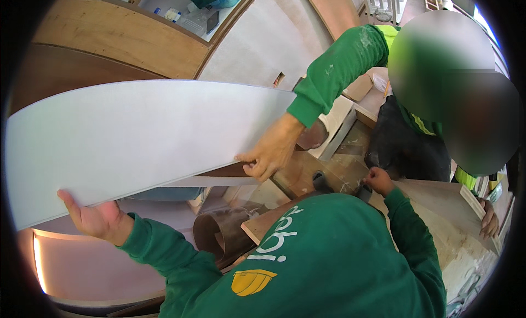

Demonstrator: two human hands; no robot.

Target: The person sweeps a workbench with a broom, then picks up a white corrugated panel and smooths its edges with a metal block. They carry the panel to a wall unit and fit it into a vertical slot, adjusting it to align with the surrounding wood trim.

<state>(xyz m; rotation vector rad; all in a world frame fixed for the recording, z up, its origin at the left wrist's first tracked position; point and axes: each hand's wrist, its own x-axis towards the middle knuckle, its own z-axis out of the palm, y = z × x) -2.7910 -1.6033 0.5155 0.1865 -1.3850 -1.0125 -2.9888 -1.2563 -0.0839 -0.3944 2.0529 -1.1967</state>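
Note:
A large white panel [148, 126] with a curved far edge and a straight near edge spans the left and upper middle. My left hand [98, 219] grips its near edge at the left, thumb on the top face and fingers underneath. Farther right, a co-worker's hand [271, 151] holds the same edge. My right hand [378, 181] is away from the panel, fingers curled together beside a dark grey shape [364, 193]. What those fingers hold, if anything, is too small to make out.
A co-worker in a green sleeve [342, 66] leans in from the upper right. Their other hand [489, 222] rests by a wooden board [438, 200]. Below the panel lie a rolled brown sheet [213, 236] and wood pieces. A wooden frame [120, 33] stands behind it.

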